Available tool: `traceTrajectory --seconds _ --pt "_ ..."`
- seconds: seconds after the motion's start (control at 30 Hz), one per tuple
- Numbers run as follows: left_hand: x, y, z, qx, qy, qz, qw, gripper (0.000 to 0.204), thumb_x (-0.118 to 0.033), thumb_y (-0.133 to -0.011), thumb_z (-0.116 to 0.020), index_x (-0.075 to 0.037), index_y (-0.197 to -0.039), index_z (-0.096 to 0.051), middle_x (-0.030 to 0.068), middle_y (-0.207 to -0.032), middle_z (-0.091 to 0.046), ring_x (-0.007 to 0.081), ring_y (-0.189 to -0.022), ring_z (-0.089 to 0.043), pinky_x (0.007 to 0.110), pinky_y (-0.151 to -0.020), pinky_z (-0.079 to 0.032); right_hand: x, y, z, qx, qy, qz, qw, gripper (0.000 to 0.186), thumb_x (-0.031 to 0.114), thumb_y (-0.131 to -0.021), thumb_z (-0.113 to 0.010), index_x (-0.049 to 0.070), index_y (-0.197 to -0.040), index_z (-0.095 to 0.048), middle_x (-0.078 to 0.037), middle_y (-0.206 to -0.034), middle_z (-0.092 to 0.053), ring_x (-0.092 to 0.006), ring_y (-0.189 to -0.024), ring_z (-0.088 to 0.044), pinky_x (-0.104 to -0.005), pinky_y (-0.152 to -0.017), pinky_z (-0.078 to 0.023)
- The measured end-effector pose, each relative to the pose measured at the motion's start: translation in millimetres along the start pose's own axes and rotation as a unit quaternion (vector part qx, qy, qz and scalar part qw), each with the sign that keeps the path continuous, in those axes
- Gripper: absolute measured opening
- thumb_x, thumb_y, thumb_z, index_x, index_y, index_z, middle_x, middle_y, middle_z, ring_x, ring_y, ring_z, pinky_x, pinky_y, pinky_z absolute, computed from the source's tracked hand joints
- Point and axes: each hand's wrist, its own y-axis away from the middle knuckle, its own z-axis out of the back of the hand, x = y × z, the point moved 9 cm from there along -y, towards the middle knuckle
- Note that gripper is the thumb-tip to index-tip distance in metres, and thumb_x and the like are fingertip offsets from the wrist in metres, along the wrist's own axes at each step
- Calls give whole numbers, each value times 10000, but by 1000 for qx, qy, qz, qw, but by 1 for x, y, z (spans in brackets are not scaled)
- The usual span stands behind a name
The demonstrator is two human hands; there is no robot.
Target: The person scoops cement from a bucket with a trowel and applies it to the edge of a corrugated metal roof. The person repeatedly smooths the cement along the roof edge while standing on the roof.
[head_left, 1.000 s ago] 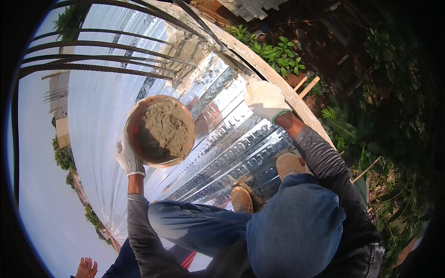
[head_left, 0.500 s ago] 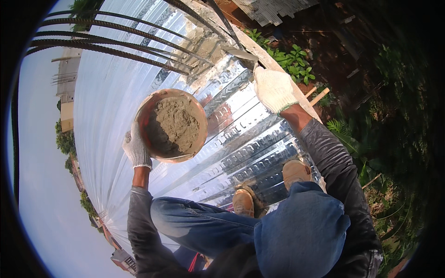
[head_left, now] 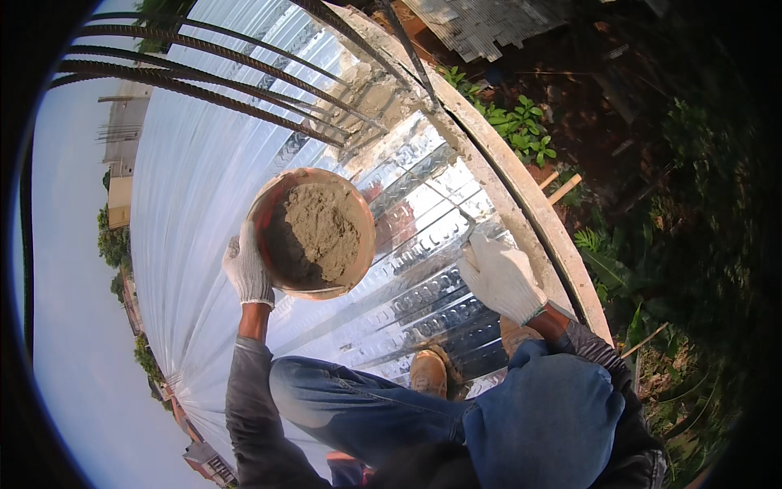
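My left hand (head_left: 247, 265), in a white knit glove, is closed on the left rim of a round reddish bucket (head_left: 369, 232). Grey-brown wet mortar (head_left: 322, 232) is heaped inside, and the bucket is tipped so that its mouth faces me. To the right, my gloved right hand (head_left: 501, 279) is wrapped round the handle of a trowel (head_left: 469, 219). Its blade shows only as a thin line pointing up and left, over the shiny ribbed metal sheet (head_left: 391, 285). Beyond the blade, mortar (head_left: 383, 102) lies smeared around the rebar bases.
Several rebar rods (head_left: 220, 55) rise at the upper left. A concrete edge (head_left: 521, 191) with a dark groove curves along the right side, with leafy plants (head_left: 521, 126) and a drop beyond it. My shoes (head_left: 428, 373) stand on the metal sheet.
My right hand has drawn back from the concrete edge toward me with the trowel. The bucket in my left hand has shifted slightly right and nearer. Fresh-looking mortar along the edge is now uncovered.
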Motion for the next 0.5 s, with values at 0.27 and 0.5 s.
traceTrajectory --seconds 0.27,0.5 --pt "-10 -2 -8 10 2 -3 1000 410 -319 -1101 -739 4 -850 -710 -19 -791 -618 81 -742 -509 297 -651 -455 -10 22 -5 142 -62 -128 980 530 451 -1019 -697 7 -1288 -589 -312 -1035 -734 -544 -1025 -698 -604 -874 -551" --pt "-12 0 -6 1 -35 -6 999 387 -296 -1100 -736 15 -869 -722 -8 -801 -645 86 -753 -533 309 -656 -477 -14 10 -15 155 -91 -87 980 520 447 -1025 -680 36 -1336 -613 -280 -1089 -753 -501 -1067 -722 -593 -920 -563"
